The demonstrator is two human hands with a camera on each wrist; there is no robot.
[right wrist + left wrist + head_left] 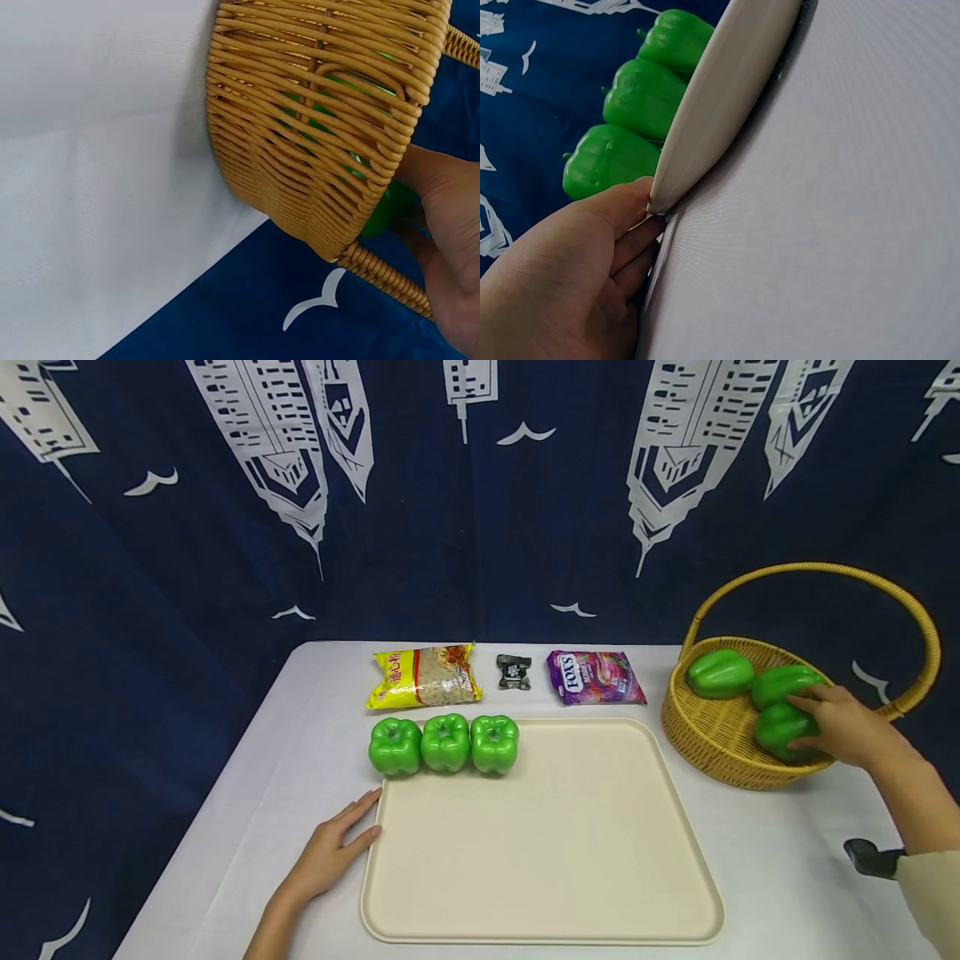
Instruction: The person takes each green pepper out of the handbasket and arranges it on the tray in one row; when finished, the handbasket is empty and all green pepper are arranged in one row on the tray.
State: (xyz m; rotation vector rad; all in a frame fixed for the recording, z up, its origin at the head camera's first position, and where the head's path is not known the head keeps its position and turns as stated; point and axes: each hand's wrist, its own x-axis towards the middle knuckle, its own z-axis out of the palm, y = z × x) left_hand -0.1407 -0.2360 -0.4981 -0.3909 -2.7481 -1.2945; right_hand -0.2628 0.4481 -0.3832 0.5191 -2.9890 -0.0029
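Observation:
My left hand [327, 852] lies beside the cream tray [547, 860], its straight fingers touching the tray's left edge. On the tray's far left, three green bell peppers [446, 743] stand in a row; the left wrist view shows these peppers [634, 101] past the tray rim [727, 82]. Inside the wicker basket [712, 752] at the right, my right hand [851, 727] grips a green bell pepper [780, 729] between thumb and fingers. Two more green peppers [720, 674] lie in that basket. In the right wrist view the basket wall partly hides the gripped pepper [390, 206].
Behind the tray lie a yellow food packet [425, 677], a small black packet [513, 672] and a purple candy bag [596, 677]. The basket's tall handle [813, 567] arches over it. A dark blue curtain [480, 527] hangs at the table's far edge.

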